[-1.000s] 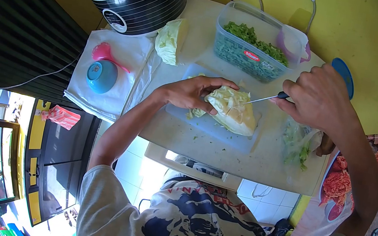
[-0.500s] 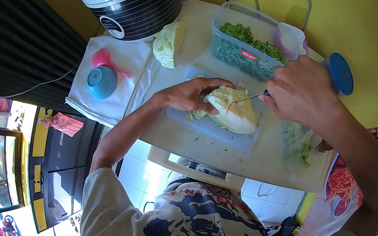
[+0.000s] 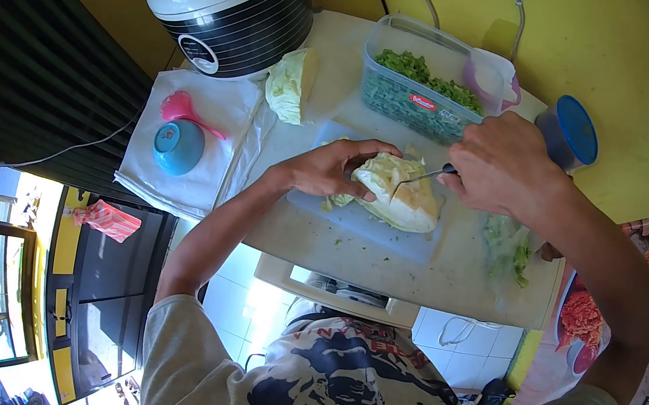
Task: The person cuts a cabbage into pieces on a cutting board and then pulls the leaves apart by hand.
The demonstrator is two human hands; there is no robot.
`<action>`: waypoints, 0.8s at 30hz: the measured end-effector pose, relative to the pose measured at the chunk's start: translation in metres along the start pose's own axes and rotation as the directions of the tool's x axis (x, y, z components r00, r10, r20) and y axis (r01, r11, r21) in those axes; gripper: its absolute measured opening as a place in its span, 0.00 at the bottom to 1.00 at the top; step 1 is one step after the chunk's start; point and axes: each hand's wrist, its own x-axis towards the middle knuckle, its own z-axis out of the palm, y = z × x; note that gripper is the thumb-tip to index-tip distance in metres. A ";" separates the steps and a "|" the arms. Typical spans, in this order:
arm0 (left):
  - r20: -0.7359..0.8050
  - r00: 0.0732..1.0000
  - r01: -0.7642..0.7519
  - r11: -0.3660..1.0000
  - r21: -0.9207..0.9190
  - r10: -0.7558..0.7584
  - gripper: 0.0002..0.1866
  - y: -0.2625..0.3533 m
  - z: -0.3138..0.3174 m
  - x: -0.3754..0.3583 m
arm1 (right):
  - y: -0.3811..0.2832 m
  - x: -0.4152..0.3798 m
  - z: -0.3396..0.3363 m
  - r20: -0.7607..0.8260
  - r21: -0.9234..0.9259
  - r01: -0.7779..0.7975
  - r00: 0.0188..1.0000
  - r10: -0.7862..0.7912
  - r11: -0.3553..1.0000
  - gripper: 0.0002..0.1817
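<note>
A pale cabbage with a cut in its top rests on a translucent cutting board. My left hand grips its left side, thumb in front and fingers behind. The handle of a knife is in my closed right hand, and its blade meets the cut in the cabbage. Loose pale leaves lie partly under my left hand. Behind the board is a clear tub of chopped green leaves, with a white and purple container at its right end.
A rice cooker stands at the back left beside a cabbage piece. Left are a blue bowl and a pink ladle on white sheeting. A blue-lidded container is back right; bagged greens lie near the right edge.
My right hand and the knife have shifted slightly left and down in the view. The left hand keeps its grip on the cabbage. The whole view has shifted a little.
</note>
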 end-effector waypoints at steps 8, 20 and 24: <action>-0.063 0.997 -0.033 0.988 0.150 0.043 0.41 0.016 0.014 0.003 | 0.003 -0.029 -0.001 -0.099 -0.092 -0.019 0.995 0.010 0.996 0.13; -0.097 0.978 -0.138 0.918 0.371 0.186 0.41 0.022 0.021 -0.002 | 0.016 -0.043 -0.013 -0.114 -0.001 -0.100 0.989 0.099 0.995 0.15; -0.198 0.963 -0.097 0.922 0.374 0.182 0.41 0.001 0.020 -0.023 | 0.061 -0.073 -0.041 -0.311 -0.081 -0.288 0.917 0.250 0.954 0.18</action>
